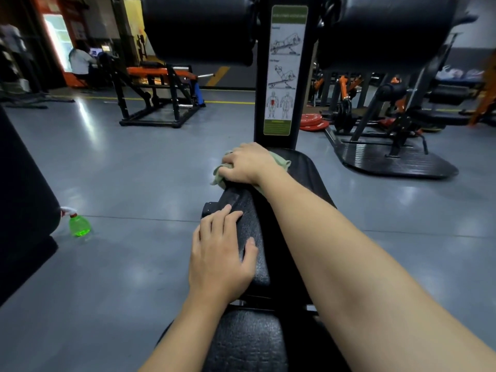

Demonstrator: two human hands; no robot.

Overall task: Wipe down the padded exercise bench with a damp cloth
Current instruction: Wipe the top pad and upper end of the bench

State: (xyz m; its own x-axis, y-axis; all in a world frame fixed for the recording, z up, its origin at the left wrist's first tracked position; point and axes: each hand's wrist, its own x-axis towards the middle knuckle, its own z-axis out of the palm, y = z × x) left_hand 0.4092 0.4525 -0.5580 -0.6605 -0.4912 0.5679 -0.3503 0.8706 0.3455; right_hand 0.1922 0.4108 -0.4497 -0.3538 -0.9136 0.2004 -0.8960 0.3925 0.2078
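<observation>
**Wiping the far end of the bench pad**

The right hand (248, 163) has its grip clamped on a bunched green cloth (218, 178), fingers curled over it. It presses the cloth onto the far end of the black padded bench (306, 175), at the pad's left edge, just short of the upright post (276, 142). The left hand (220, 253) lies flat on the nearer stretch of pad, grip apart and fingers straight, apparently bracing.

The wiping step looks to be in hand, at the farthest reach. The next stroke probably calls for sweeping across to the right edge or drawing the cloth back along the pad. For a pull back, the left hand would need to lift clear.

The pad is narrow, and the cloth already hangs over its left edge. The post blocks any push forward, and thick roller pads (198, 28) hang above. Bare floor (134, 170) lies open on both sides. A green spray bottle (79, 225) stands on it, well to the left.
</observation>
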